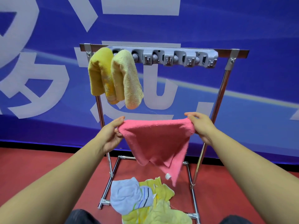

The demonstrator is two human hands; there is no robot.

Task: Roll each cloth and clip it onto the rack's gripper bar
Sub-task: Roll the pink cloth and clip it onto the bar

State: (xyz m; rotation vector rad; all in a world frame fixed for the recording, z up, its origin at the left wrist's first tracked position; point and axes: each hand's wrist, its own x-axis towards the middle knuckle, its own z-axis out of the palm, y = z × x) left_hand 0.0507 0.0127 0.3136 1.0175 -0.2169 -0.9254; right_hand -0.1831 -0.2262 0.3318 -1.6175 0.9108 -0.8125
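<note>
The single head-worn camera is looking forward and down from the person's own standpoint, with both forearms reaching in from the lower corners and the left hand (111, 135) and right hand (202, 126) meeting near the middle of the frame, close to the lens. It is facing the rack (210, 126) head-on at close range, its gripper bar (165, 58) crossing the upper middle of the frame before a blue banner (242, 26). The wide angle is bending straight lines near the edges, and the red floor (40, 162) is filling the lower part.
</note>
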